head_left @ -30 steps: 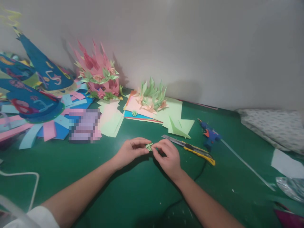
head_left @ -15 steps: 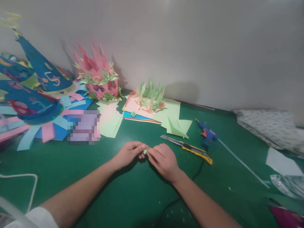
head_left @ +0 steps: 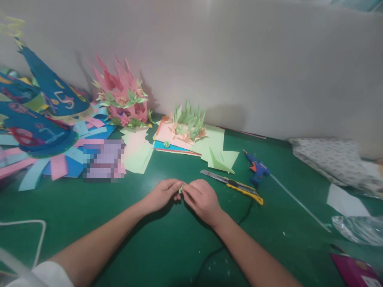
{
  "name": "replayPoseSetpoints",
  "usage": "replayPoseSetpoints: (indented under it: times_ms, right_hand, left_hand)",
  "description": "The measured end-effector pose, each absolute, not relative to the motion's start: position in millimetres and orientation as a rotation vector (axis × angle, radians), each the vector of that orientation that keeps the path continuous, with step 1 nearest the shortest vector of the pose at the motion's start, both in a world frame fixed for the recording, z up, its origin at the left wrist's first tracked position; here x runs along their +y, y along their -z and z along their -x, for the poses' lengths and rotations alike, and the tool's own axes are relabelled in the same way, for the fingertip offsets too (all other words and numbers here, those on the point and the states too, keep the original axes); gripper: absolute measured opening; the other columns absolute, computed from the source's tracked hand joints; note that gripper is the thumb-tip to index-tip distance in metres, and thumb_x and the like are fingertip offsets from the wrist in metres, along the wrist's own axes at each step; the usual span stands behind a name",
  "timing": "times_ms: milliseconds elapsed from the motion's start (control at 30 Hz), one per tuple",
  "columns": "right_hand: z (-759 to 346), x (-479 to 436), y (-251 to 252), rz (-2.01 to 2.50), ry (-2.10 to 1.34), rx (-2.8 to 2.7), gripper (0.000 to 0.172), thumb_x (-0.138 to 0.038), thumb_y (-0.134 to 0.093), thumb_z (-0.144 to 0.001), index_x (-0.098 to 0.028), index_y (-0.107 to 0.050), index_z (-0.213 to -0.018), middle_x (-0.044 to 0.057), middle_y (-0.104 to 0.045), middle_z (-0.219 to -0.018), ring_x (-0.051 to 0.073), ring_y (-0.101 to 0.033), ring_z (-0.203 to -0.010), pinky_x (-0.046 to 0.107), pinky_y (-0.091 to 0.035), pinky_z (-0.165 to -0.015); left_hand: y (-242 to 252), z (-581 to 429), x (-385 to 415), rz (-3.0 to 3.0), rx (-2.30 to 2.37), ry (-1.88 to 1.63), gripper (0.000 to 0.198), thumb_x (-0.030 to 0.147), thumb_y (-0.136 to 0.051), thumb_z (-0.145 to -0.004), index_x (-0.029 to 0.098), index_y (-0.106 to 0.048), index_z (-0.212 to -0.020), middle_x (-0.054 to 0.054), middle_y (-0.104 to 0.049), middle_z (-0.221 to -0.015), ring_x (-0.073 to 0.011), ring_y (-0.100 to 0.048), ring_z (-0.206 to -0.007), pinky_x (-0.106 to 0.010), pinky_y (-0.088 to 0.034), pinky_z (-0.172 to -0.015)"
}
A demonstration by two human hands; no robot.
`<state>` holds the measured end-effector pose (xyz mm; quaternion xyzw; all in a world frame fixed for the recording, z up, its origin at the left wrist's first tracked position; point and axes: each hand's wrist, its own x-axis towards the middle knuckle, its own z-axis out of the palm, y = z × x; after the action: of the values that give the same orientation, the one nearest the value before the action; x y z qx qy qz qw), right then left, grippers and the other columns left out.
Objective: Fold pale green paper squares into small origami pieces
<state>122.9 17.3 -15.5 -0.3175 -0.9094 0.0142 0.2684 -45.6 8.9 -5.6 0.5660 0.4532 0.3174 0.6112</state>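
Between the fingertips of both hands is a small light-green paper rosette [head_left: 180,189], partly hidden by the fingers. My left hand [head_left: 164,194] pinches it from the left, thumb on top. From the right, my right hand [head_left: 202,200] pinches it with thumb and forefinger, the other fingers curled. A similar green paper rosette [head_left: 166,144] lies on the stacked sheets beyond. Just past my right hand rests a yellow utility knife [head_left: 239,187] with its blade extended. Behind the hands stands a green paper crown [head_left: 188,121] with peach flowers.
The green table [head_left: 143,247] runs back to a pale wall. On the right lie a blue glue gun [head_left: 256,167] with a long glue stick, a patterned cloth [head_left: 332,161] and a plastic bag [head_left: 362,230]. Leftward stand a pink paper crown [head_left: 121,95] and blue cone hats [head_left: 48,131].
The camera view has shifted slightly, so the right-side things sit a little further left. Both hands still pinch the rosette, which appears slightly turned.
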Motion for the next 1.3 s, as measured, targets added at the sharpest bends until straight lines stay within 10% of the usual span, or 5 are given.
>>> replayPoseSetpoints:
  times_ms: [600, 833, 1300]
  right_hand:
    - [-116.2, 14.3, -9.2, 0.898, -0.397, -2.419, 0.016, -0.015, -0.045, -0.083, -0.017, -0.055, -0.071, 0.002, -0.052, -0.066, 0.014, -0.048, -0.066, 0.025, -0.036, -0.061]
    - [-103.2, 67.6, -18.9, 1.07, -0.631, -2.086, 0.009, -0.017, -0.049, -0.077, -0.018, -0.058, -0.073, -0.001, -0.061, -0.069, 0.01, -0.054, -0.059, 0.021, -0.04, -0.058]
    - [-54.8, 139.9, 10.0, 1.284, -0.382, -1.935, 0.018, -0.021, -0.05, -0.079, -0.018, -0.065, -0.088, 0.005, -0.069, -0.087, 0.018, -0.063, -0.074, 0.027, -0.045, -0.069]
  left_hand:
    - [9.7, 50.4, 10.9, -1.174, 0.956, -0.682, 0.038, 0.045, -0.046, -0.079, 0.011, -0.054, -0.064, 0.002, -0.048, -0.051, -0.0075, -0.041, -0.047, -0.021, -0.03, -0.049]
    - [6.9, 42.5, 14.1, -0.718, 0.99, -1.149, 0.041, 0.041, -0.048, -0.08, 0.013, -0.051, -0.108, -0.005, -0.061, -0.085, -0.0093, -0.053, -0.059, -0.022, -0.038, -0.055]
    - [10.3, 42.0, 10.6, -0.908, 1.002, -1.059, 0.03, 0.034, -0.051, -0.079, 0.012, -0.052, -0.1, -0.005, -0.059, -0.081, -0.0085, -0.051, -0.059, -0.022, -0.039, -0.056]
